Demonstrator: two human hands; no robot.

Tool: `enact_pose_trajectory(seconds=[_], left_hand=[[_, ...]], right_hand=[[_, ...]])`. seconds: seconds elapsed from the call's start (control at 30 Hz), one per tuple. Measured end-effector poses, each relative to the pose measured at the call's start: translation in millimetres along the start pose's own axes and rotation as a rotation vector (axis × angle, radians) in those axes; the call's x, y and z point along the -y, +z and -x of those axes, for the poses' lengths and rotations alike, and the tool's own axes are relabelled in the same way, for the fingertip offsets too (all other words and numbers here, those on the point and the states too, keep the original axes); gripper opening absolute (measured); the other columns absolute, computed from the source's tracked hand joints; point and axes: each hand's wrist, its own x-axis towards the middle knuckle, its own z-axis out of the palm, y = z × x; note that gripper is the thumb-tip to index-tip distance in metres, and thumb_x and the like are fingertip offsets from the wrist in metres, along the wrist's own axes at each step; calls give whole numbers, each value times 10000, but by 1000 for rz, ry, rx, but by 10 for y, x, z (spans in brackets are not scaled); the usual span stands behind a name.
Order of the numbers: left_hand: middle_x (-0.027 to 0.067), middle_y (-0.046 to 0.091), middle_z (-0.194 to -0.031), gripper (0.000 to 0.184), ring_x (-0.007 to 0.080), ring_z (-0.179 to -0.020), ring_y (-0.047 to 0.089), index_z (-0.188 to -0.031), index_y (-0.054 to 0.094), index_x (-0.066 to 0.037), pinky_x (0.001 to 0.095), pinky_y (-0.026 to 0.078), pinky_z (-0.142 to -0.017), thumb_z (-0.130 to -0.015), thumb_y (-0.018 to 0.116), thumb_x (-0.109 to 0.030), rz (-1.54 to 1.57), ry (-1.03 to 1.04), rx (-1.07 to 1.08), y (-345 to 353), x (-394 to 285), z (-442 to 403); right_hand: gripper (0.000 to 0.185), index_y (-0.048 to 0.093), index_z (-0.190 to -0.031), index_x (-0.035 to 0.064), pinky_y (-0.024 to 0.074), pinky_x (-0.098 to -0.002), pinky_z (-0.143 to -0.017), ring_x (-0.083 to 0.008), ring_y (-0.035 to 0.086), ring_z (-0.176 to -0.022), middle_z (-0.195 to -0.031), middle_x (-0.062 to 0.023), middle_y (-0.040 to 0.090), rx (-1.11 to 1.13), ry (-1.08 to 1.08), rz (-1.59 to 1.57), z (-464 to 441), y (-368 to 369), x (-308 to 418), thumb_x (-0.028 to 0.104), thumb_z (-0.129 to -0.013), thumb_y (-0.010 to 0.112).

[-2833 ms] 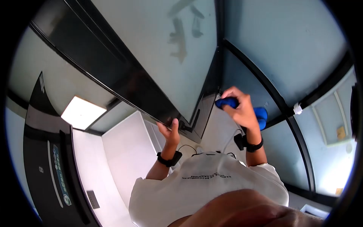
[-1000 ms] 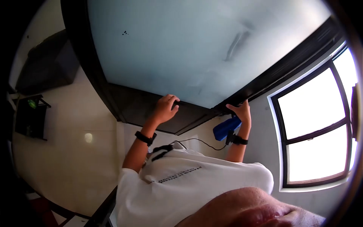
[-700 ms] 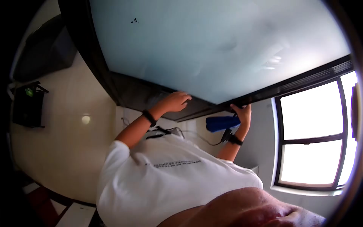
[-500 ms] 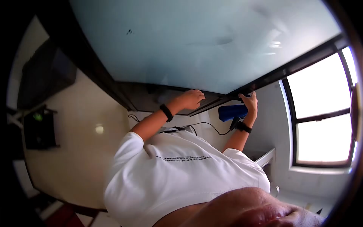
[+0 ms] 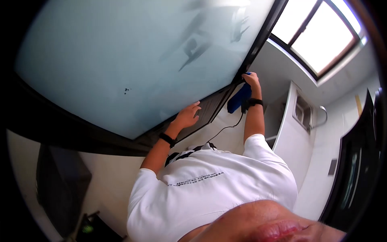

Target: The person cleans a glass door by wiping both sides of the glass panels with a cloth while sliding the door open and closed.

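A large frosted-glass door [image 5: 133, 60] with a black frame and dark lower panel stands in front of me. My left hand [image 5: 186, 117] is beside the lower edge of the glass, its fingers apart and nothing in them. At the door's right edge, the fingers of my right hand [image 5: 252, 80] are curled near the frame. A blue cloth-like item [image 5: 239, 99] hangs beside that hand, with a bit of blue showing at the fingertips. Part of the grip is hidden. Black bands circle both wrists, and a dark cable runs from the right one.
A bright window [image 5: 322, 38] is at the upper right. Below it are a white counter [image 5: 292, 125] with a sink [image 5: 302, 108] and a black glossy panel [image 5: 352, 169]. A dark bulky object [image 5: 62, 185] and a low black stand [image 5: 98, 230] are at the lower left.
The view has turned, bringing the sink and black panel in at right. Earlier my left hand was at the door's edge by the handle; now it is beside the glass, with my right at the edge.
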Motion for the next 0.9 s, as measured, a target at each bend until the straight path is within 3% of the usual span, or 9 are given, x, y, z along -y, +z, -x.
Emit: enact_pose_trajectory(seconds=[0.17,0.4,0.47,0.6,0.67,0.7,0.77,0.9], left_hand=[[133,365,-1523,377,337,-1336,423,-1220,552,-55,418,393,-1073,-863,618,-156,144,77,118,-22,146,-292],[132,309,-1554,307,355,-1381,358,-1175,576,-62,432,359,-1099,-876,616,-120,232,163,295,-285,191,-391],[135,311,-1552,295,356,-1398,338,-1170,583,-67,434,336,-1119,-879,624,-102,256,189,337,-333,261,-448],[142,339,-1536,255,362,-1384,359,-1130,600,-57,434,336,-1118,-877,621,-82,304,281,362,-299,426,-576],[146,349,-1530,238,361,-1379,367,-1114,606,-53,431,339,-1117,-877,618,-72,296,338,331,-199,320,-647],[148,363,-1521,227,360,-1376,371,-1103,609,-50,429,344,-1113,-876,615,-63,337,308,363,-242,374,-661],[149,431,-1476,196,359,-1348,413,-1065,623,-40,419,365,-1095,-870,607,-37,370,332,344,-243,460,-687],[150,512,-1405,159,350,-1298,478,-1019,631,-15,405,393,-1072,-865,592,-20,429,380,311,-262,390,-888]], right_hand=[[561,644,-1169,9,471,-433,-988,-386,594,-1164,-1207,-239,636,-236,289,6,307,-136,2,397,-763,644],[620,641,-1172,-27,467,-425,-991,-377,574,-1196,-1247,-257,609,-386,498,-146,684,-216,-156,428,-756,708],[609,649,-1109,-68,509,-420,-902,-367,647,-1066,-1111,-243,671,-522,486,-292,736,-131,-271,418,-752,731],[605,634,-1112,-95,529,-429,-809,-324,675,-979,-1071,-219,679,-621,502,-502,1007,-89,-230,389,-768,751],[434,662,-984,-46,536,-439,-655,-263,683,-757,-886,-156,690,-601,398,-965,874,14,-768,324,-779,757],[434,662,-984,-46,536,-439,-655,-263,683,-757,-886,-156,690,-629,408,-954,963,15,-743,324,-779,757],[331,637,-910,16,508,-414,-554,-208,636,-617,-749,-102,652,-762,444,-1211,1157,140,-639,287,-772,768],[357,598,-963,-34,504,-359,-538,-221,629,-558,-736,-123,644,-824,603,-1356,1447,4,-527,225,-780,763]])
